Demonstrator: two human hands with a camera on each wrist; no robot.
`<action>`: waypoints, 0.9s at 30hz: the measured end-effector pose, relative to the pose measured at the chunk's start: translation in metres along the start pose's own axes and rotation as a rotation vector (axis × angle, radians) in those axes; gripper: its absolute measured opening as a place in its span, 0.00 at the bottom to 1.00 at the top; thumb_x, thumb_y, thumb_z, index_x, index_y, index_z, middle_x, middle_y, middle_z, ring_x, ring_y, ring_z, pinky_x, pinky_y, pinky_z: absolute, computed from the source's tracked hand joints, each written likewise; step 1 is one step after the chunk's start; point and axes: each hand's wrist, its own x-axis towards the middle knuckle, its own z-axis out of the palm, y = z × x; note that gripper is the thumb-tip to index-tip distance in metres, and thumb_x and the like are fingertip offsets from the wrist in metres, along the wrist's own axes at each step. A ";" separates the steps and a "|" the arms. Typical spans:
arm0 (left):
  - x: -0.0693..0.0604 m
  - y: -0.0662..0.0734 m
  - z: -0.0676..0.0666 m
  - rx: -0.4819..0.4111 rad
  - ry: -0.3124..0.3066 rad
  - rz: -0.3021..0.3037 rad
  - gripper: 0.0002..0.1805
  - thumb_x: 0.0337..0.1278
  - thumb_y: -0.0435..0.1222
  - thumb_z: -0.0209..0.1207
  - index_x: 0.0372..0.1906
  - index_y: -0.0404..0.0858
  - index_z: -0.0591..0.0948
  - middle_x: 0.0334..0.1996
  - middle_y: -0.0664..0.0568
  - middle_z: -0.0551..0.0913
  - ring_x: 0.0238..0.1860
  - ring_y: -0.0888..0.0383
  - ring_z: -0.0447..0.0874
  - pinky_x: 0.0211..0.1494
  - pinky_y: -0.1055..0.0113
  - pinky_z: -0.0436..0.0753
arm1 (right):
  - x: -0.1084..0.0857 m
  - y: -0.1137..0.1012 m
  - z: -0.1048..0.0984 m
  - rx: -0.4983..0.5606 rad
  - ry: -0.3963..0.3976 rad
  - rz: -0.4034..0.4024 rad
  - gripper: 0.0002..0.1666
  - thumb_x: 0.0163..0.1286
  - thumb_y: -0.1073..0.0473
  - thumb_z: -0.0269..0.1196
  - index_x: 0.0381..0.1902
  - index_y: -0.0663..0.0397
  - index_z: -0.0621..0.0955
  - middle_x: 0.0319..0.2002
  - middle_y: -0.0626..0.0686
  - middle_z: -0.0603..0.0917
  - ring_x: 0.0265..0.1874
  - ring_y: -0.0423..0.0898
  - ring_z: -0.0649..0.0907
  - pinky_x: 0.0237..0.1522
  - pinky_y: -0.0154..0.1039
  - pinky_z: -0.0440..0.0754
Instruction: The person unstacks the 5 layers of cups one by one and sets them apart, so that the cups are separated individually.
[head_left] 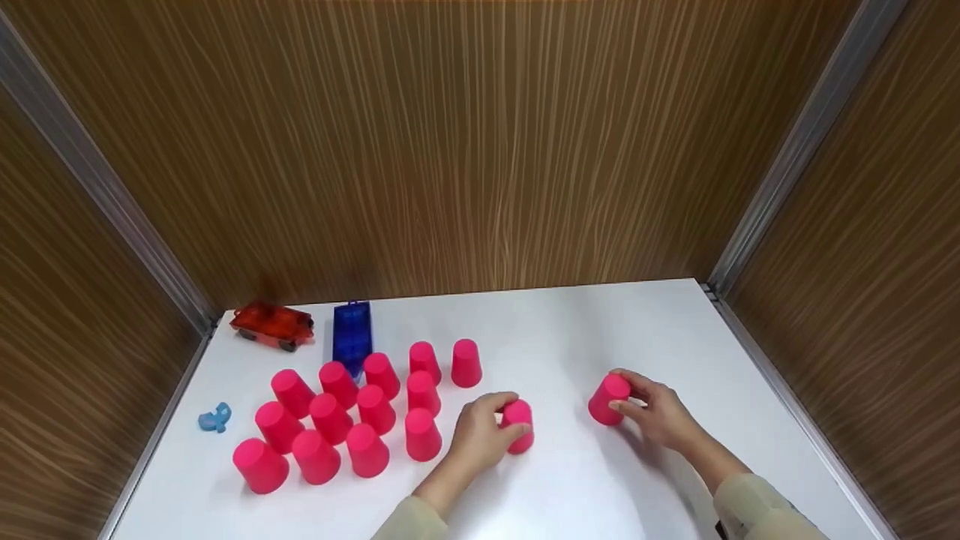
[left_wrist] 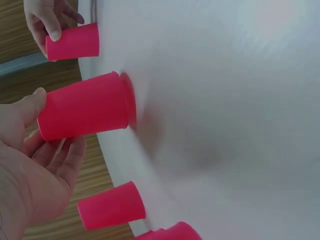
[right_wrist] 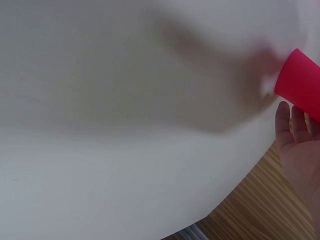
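Near the middle of the white table, my left hand [head_left: 478,433] grips an upside-down pink cup [head_left: 519,429] between thumb and fingers. In the left wrist view that cup [left_wrist: 85,107] is close to the tabletop, with a thin pink band at its rim that may be a reflection. Farther right, my right hand [head_left: 664,414] holds another upside-down pink cup [head_left: 606,401] by its side. This cup [right_wrist: 302,82] is partly cut off in the right wrist view, and a shadow falls beside it. Several more pink cups [head_left: 367,451] stand upside down in rows left of my left hand.
A translucent red toy car [head_left: 274,324] and a blue translucent toy piece [head_left: 352,334] lie at the back left, behind the cups. A small light-blue object [head_left: 215,418] is on the left side of the white table [head_left: 570,495]. Wood-patterned panels [head_left: 480,150] enclose the back and sides.
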 end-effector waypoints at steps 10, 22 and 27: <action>-0.022 -0.019 -0.020 -0.010 0.077 -0.061 0.30 0.59 0.39 0.77 0.67 0.41 0.83 0.56 0.52 0.85 0.59 0.50 0.82 0.61 0.53 0.86 | 0.001 -0.001 0.001 0.000 -0.007 0.035 0.39 0.74 0.62 0.70 0.78 0.63 0.69 0.68 0.67 0.79 0.69 0.67 0.77 0.63 0.50 0.84; -0.032 -0.031 -0.029 -0.075 0.078 -0.099 0.31 0.59 0.41 0.77 0.67 0.43 0.83 0.58 0.52 0.85 0.61 0.49 0.82 0.62 0.52 0.86 | 0.000 0.000 -0.001 -0.010 -0.021 0.003 0.39 0.74 0.61 0.71 0.77 0.64 0.70 0.66 0.66 0.80 0.67 0.68 0.78 0.61 0.49 0.85; -0.032 -0.032 -0.026 -0.101 0.094 -0.101 0.30 0.59 0.41 0.77 0.67 0.44 0.83 0.58 0.53 0.86 0.61 0.50 0.82 0.62 0.54 0.86 | 0.003 -0.005 0.000 -0.001 -0.020 -0.001 0.38 0.74 0.62 0.70 0.77 0.65 0.70 0.66 0.67 0.80 0.67 0.67 0.79 0.61 0.50 0.85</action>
